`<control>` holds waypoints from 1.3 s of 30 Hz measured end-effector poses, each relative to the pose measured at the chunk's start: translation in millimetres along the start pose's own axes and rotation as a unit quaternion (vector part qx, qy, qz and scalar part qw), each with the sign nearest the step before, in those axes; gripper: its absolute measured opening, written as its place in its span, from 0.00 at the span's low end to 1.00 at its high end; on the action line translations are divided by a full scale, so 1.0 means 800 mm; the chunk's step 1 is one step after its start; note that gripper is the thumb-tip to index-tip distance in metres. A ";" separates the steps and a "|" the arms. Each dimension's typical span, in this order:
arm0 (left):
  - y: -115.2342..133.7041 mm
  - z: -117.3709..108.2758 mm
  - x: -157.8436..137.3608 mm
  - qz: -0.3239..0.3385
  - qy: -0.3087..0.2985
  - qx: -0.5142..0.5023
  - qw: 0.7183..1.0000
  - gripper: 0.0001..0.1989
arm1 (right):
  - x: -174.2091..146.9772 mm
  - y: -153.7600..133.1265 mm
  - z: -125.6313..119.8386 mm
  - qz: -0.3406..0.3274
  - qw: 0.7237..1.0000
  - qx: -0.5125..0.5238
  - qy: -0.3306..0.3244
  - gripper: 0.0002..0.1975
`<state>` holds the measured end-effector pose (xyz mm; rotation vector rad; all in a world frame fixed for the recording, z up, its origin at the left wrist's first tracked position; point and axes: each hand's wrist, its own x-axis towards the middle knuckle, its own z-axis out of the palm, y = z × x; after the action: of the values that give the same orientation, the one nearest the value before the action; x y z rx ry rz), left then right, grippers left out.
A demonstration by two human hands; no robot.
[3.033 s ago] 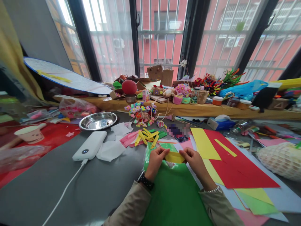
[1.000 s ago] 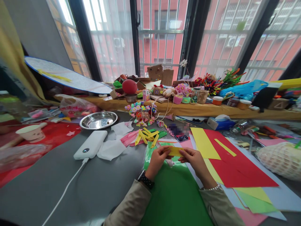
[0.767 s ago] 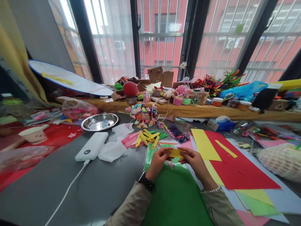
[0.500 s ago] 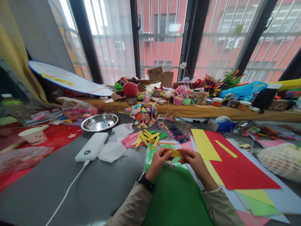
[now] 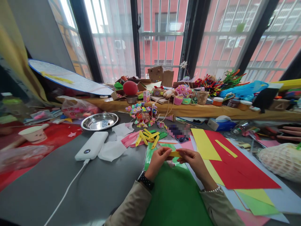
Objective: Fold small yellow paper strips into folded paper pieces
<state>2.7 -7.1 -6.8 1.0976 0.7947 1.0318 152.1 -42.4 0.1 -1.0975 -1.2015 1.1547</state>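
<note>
Between my two hands is a small strip of yellow paper, held above the green sheet. My left hand pinches its left end, and my right hand pinches the right end. The fingers hide part of the strip, so its folds cannot be made out. Just beyond my left hand lies a small heap of folded yellow paper strips, near pink and green paper. To the right, a narrow yellow strip rests on red paper, beside a wider yellow sheet.
A white power bank with a cable lies left, near a steel plate. Behind stand a bunch of craft flowers and a blue tissue box. Another person's hand shows at the right edge, above a netted white bundle.
Another person's hand has come into view at the right edge. My hands stay in nearly the same place, and the yellow strip between them looks narrower.
</note>
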 end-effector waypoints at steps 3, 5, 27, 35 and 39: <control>-0.003 -0.002 0.001 0.016 -0.008 0.010 1.000 0.18 | -0.001 -0.003 0.001 0.004 1.000 -0.006 0.008 0.14; -0.005 -0.004 0.002 0.035 -0.014 0.028 0.999 0.18 | 0.000 -0.002 0.001 0.008 1.000 -0.003 0.013 0.14; -0.005 -0.007 0.001 0.063 -0.003 0.071 0.996 0.13 | -0.001 -0.003 -0.003 0.006 0.999 -0.050 -0.011 0.15; -0.001 -0.003 -0.003 0.034 0.005 0.050 0.998 0.14 | 0.001 0.002 -0.001 0.001 0.998 -0.063 0.008 0.15; -0.002 -0.003 -0.004 0.046 0.012 0.061 0.997 0.13 | 0.001 0.004 0.000 0.001 0.998 -0.062 0.012 0.14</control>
<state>0.2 -9.3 -8.5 1.2383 0.8410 1.0864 152.0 -41.3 -3.2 -1.2024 -1.2679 1.0762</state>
